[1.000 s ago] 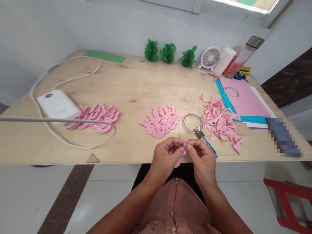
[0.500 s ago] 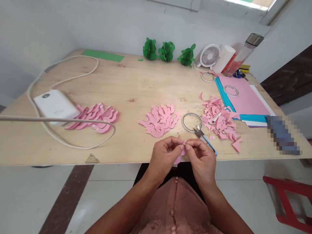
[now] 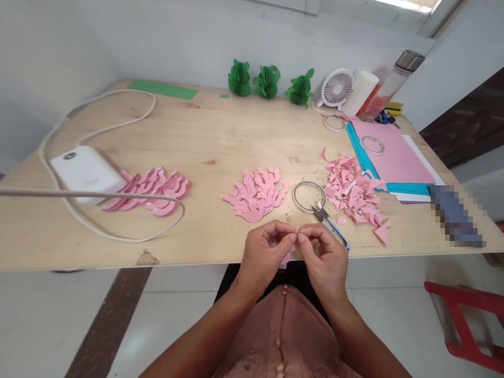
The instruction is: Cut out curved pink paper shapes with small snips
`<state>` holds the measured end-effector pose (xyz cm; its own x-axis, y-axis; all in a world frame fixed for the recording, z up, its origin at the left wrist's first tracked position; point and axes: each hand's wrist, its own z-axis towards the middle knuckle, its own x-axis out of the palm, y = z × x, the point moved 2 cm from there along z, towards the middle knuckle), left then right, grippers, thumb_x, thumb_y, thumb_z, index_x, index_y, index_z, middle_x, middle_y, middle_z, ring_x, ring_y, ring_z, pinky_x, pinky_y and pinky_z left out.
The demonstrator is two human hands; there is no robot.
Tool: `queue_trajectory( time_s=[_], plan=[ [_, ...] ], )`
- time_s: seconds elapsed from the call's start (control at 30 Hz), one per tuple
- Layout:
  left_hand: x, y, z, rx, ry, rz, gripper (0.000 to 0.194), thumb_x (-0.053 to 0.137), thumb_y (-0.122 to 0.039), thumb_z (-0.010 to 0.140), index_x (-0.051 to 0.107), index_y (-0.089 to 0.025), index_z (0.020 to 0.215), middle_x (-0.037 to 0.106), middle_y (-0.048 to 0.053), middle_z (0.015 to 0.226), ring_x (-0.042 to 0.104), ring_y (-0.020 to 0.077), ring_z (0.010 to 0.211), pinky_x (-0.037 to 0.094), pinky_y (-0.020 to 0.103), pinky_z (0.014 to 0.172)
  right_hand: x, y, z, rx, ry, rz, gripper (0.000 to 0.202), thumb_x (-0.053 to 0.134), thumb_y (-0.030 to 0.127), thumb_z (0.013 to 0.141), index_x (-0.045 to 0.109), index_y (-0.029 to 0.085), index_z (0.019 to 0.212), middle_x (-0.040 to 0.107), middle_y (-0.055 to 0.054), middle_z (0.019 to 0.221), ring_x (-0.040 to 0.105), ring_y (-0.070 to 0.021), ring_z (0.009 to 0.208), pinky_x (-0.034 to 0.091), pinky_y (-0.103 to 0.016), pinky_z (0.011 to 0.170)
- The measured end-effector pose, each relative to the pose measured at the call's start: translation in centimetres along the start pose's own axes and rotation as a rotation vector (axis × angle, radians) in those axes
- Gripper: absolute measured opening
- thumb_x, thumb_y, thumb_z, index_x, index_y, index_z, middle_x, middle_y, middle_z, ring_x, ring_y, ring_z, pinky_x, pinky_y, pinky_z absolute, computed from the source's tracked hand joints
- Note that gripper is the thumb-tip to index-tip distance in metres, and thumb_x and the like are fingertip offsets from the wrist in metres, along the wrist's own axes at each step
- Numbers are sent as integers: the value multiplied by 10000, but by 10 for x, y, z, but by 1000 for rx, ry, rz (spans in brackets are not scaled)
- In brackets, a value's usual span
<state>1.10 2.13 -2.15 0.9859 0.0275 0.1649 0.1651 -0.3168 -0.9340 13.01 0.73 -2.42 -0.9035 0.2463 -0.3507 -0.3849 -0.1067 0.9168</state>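
From where I stand, the work is all in the fingertips. The left hand (image 3: pixel 262 249) and the right hand (image 3: pixel 326 257) meet just above the near edge of the bench (image 3: pixel 244 142), thumbs and forefingers pinching one small pink paper piece (image 3: pixel 286 258) between them. Most of it is hidden; a rounded bit hangs below the left thumb, and a sliver shows above the pinch. What the fingers are working on at that spot I can't make out (a bit of tape, perhaps, but that's only a guess).

For so fine a job, I'd say the grip should be light: thumb-tips close together, pressure right at the spot being worked, the loose end left hanging free so the curves don't crease. Thin paper like this would likely bend or tear if the two hands pulled against each other. Bracing the wrists on the bench edge might steady things.

The layout helps. Flat pink cut-outs (image 3: pixel 255 195) lie heaped straight ahead, and pink pieces with small white patches (image 3: pixel 164 209) sit over to the left. A roll of tape (image 3: pixel 309 197) and snips (image 3: pixel 331 223) rest beyond the right hand. I'd mind the snips, whose handles lie right beside the knuckles, and keep the scraps (image 3: pixel 356 191) from mixing with good pieces.
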Motion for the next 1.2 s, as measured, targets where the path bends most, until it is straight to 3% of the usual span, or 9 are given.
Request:
queue_trajectory(
  time_s=[0.33, 0.63, 1.2],
  plan=[
    [-2, 11, 0, 131, -49, 134, 62, 637, -200, 718, 671, -152, 697, 659, -3, 649, 561, 110, 597, 464, 212, 606, 0, 2, -1, -2, 4, -53, 125, 539, 213, 816, 630, 189, 733, 640, -18, 744, 589, -157, 730, 452, -279, 684],
    [-2, 12, 0, 146, -72, 146, 62, 624, -193, 735, 658, -155, 699, 639, -19, 633, 526, 86, 557, 448, 190, 572, 0, 0, -1, 22, 20, 1, 152, 521, 219, 832, 639, 190, 740, 660, -31, 801, 615, -170, 803, 464, -296, 745],
    [-2, 11, 2, 110, -58, 97, 52, 635, -176, 703, 649, -146, 664, 596, -31, 583, 468, 65, 493, 406, 165, 481, -1, 2, -2, -84, 4, -127, 141, 513, 183, 841, 653, 192, 821, 660, -28, 821, 594, -168, 798, 452, -296, 739]
  ],
)
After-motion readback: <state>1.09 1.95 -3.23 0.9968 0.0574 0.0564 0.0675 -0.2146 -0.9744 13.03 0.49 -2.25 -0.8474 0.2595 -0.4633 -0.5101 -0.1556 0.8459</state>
